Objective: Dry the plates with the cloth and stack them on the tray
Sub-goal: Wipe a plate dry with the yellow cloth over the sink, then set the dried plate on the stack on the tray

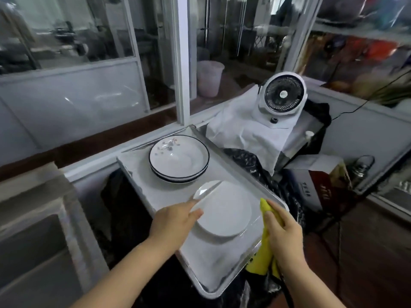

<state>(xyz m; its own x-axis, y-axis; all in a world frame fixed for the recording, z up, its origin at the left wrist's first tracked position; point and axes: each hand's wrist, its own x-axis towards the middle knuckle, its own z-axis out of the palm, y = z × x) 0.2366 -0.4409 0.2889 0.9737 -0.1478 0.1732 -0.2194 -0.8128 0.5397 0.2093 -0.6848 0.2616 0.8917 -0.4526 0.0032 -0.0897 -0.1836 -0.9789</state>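
Note:
A metal tray (206,263) lies in front of me on a dark-covered stand. At its far end sits a stack of black-rimmed plates (179,158), the top one with a small flower print. A plain white plate (224,210) hangs tilted just above the tray's middle. My left hand (175,221) grips this plate by its left rim, thumb on top. My right hand (282,234) holds a yellow cloth (264,252) at the tray's right edge, just right of the white plate and not touching it.
A white table fan (282,96) stands on a white cloth behind the tray. A box (311,192) and a metal canister (362,167) sit to the right. A steel sink (33,252) lies at my left. Glass partitions rise behind.

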